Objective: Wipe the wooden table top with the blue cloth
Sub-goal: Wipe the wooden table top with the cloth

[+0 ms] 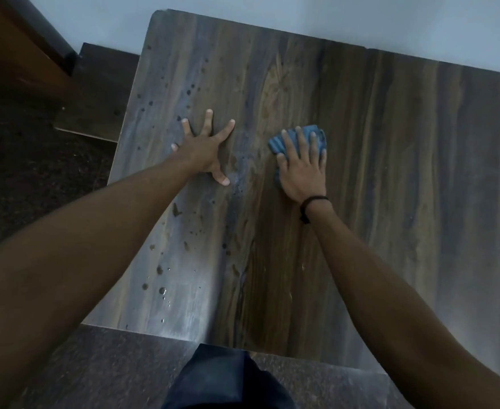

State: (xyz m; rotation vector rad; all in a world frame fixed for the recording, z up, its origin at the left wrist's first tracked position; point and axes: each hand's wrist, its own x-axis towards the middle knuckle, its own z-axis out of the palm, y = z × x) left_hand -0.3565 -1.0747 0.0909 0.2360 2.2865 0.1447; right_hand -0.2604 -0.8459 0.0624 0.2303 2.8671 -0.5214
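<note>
While the right hand (302,169) presses flat with straight fingers on the blue cloth (299,140), the crumpled cloth shows at the fingertips, on the far side. Well to the left, the left hand (206,149) rests spread on the wooden table top (390,172), which is smooth, streaked, with water drops (161,290) on its left part.

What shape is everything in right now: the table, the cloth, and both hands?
wooden table top: wet on its left part, no drops visible on its right.
droplets: scattered along the left side, not yet wiped.
blue cloth: bunched, lying on the table under the right hand.
left hand: spread flat on the table, holding nothing.
right hand: flat, pressing down on the cloth.
</note>
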